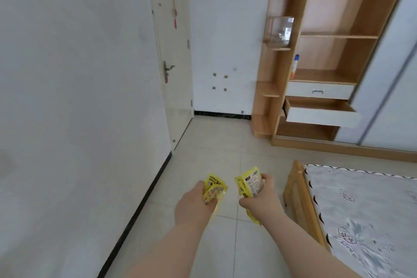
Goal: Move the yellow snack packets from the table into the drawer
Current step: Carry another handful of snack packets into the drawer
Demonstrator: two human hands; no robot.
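Observation:
My left hand (pixel 195 204) grips a bunch of yellow snack packets (pixel 215 189) held out over the tiled floor. My right hand (pixel 262 196) grips another bunch of yellow snack packets (pixel 249 184), their printed backs turned up. Both hands are low in the middle of the view. Far ahead to the right, a white-fronted drawer (pixel 322 115) stands pulled open in the wooden shelf unit (pixel 338 52). Its inside looks bare from here. Above it a second white drawer (pixel 320 90) is closed. No table is in view.
A bed with a wooden frame (pixel 300 205) and patterned mattress fills the lower right. A closed cream door (pixel 173 56) stands ahead left, white walls to its side. A clear plastic box (pixel 279 30) and a bottle (pixel 294 65) sit on the shelves. Open tiled floor leads toward the unit.

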